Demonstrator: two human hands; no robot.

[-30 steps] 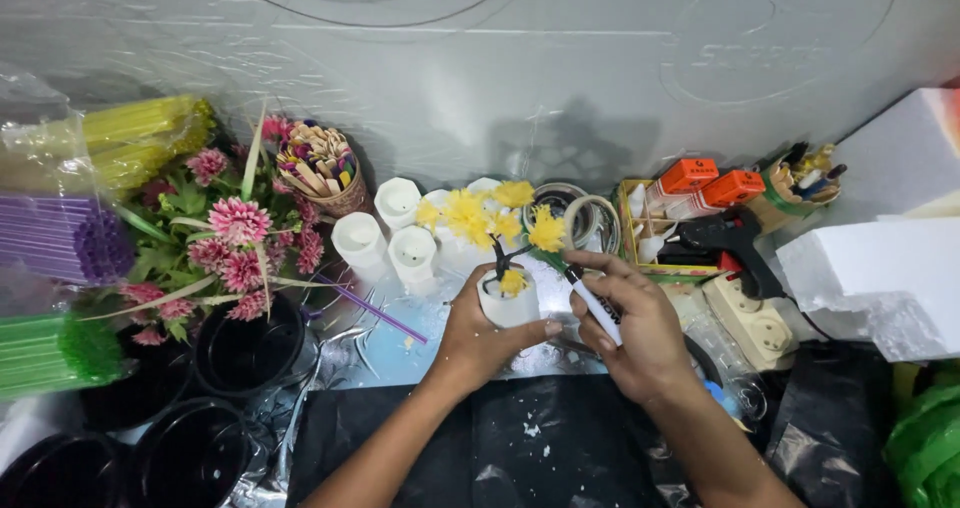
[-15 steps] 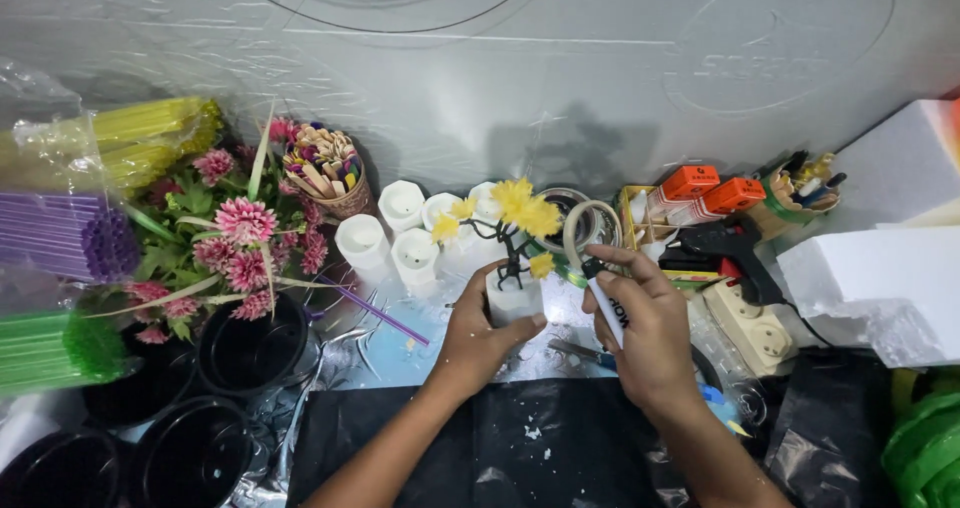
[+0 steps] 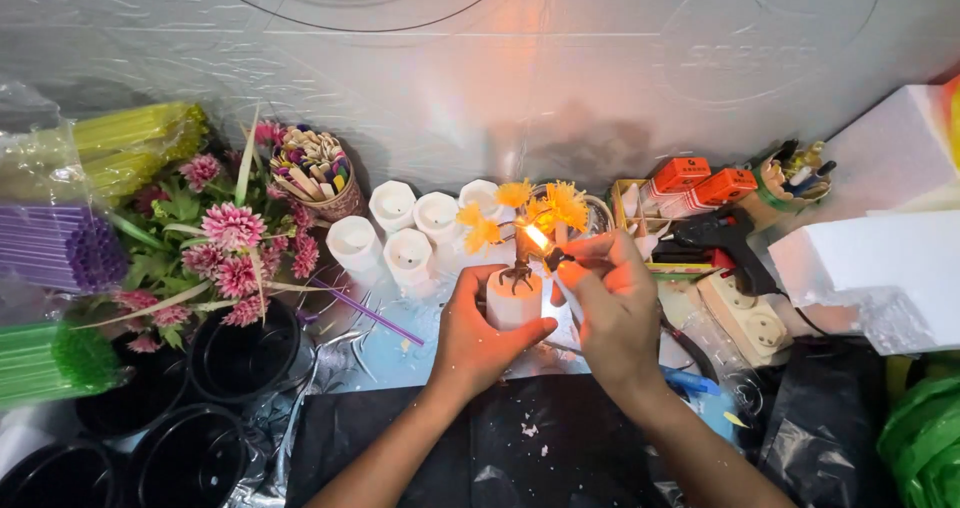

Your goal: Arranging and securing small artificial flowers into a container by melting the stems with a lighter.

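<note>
Inspector: Black plastic sheeting [image 3: 500, 448] covers the near edge of the bench; both forearms cross it.

Clerk: And the hands?

Inspector: Left hand [image 3: 478, 333] is wrapped around a small white cup [image 3: 513, 301], fingers closed on its side, holding it upright just above the bench at centre. A dark little trunk with yellow flowers [image 3: 540, 211] stands in that cup. Right hand [image 3: 610, 308] is clenched on a lighter [image 3: 562, 268], mostly hidden by the fingers; its flame [image 3: 535, 236] burns just beside the trunk, below the blossoms.

Clerk: Surroundings?

Inspector: Empty black pots [image 3: 190, 448] sit near left. Beyond them, pink flowers [image 3: 232, 238] and bundled straws, green [image 3: 50, 363], purple [image 3: 60, 248] and yellow [image 3: 140, 138]. More white cups [image 3: 405, 230] stand behind the held one. To the right, a black glue gun [image 3: 725, 238], a white socket strip [image 3: 745, 313] and white foam blocks [image 3: 870, 268]. Farthest back, a grey wall [image 3: 480, 68].
</note>
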